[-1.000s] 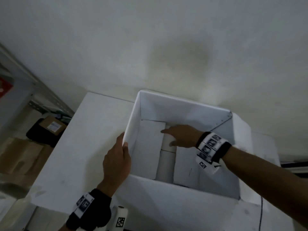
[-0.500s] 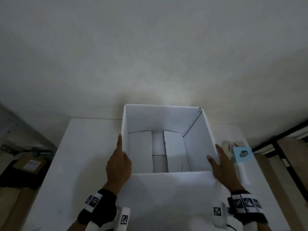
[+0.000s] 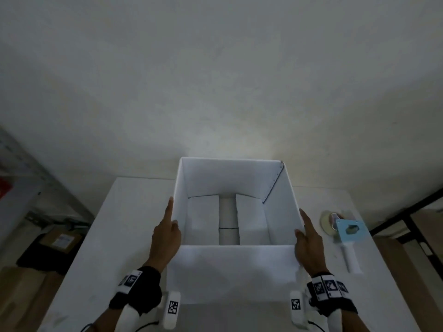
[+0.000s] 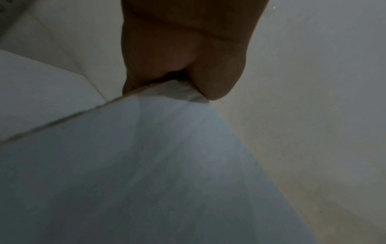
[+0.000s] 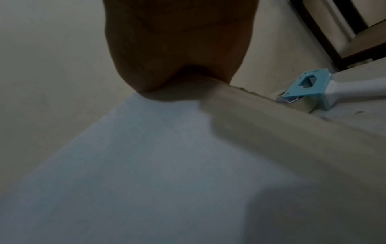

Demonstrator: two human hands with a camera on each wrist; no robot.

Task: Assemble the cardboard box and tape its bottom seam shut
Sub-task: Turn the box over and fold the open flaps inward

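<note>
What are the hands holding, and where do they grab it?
The white cardboard box: the left hand pinches its left wall's top edge, the right hand its right wall's top edge.

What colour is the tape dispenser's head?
The plastic tape dispenser's head is light blue, clearest in right wrist view.

This is looking like a stockroom or packing area: metal racking (image 3: 36, 185) is standing at the left, labelled brown cartons (image 3: 61, 240) are lying beneath it, and a tape dispenser (image 3: 351, 230) is resting on the white worktop (image 3: 115, 236).
</note>
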